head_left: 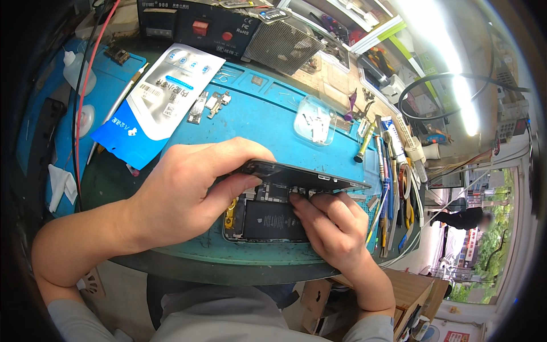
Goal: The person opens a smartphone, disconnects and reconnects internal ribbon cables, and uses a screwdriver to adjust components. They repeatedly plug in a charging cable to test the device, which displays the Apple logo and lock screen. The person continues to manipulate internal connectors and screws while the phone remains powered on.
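Note:
An opened phone body [269, 222] with a black battery lies on the blue work mat [239, 111] at the lower middle. Above it, my left hand [199, 188] pinches the phone's dark screen panel [307, 176] between thumb and fingers, holding it tilted up. My right hand [333, 228] has curled fingers, the tips at the small connectors under the panel's edge; what they grip, if anything, is hidden. Small metal parts [213, 105] sit behind, beside a translucent dish of bits [313, 122].
A silver-and-blue pouch [154, 108] and white bottle [80, 74] are at left. A black boxed machine [194, 31] stands behind. Several screwdrivers and tweezers [387, 199] crowd the right, with a looped cable [421, 108] above. A person in dark clothing [461, 219] is beyond, at far right.

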`<state>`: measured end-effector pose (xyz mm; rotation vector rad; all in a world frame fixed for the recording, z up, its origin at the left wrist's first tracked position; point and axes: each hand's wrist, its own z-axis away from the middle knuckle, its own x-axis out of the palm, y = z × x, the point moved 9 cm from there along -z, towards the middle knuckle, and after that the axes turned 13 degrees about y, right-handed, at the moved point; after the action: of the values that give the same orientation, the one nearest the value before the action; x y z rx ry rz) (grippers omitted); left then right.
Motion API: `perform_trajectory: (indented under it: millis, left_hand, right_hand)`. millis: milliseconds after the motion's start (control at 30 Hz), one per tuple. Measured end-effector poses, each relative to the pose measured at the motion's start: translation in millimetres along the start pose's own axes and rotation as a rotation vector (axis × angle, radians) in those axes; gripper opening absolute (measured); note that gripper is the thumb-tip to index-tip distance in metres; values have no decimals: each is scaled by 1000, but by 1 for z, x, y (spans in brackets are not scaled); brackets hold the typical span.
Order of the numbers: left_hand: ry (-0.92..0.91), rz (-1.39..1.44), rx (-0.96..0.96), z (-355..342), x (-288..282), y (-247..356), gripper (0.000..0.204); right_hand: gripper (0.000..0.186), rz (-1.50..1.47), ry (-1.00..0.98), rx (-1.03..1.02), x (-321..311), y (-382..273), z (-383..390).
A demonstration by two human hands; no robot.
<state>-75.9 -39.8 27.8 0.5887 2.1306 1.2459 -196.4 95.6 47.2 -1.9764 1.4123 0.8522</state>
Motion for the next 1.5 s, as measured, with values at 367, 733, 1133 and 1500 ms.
perform_trajectory:
  millis: [367,733,1133,1500]
  left_hand:
    - [-3,1,-24,0,0,-3,34]
    - [-2,4,-19,-1,0,-2,34]
    - [-12,11,-45,0,1,-4,34]
    - [-8,7,-22,1,1,-4,35]
  right_hand:
    - [41,-16,24,-14,-2,-1,0]
    - [40,-41,12,4,-1,0,-2]
    - [39,-67,27,27,0,3,1]
    - [38,-60,-5,32,-6,2,-1]
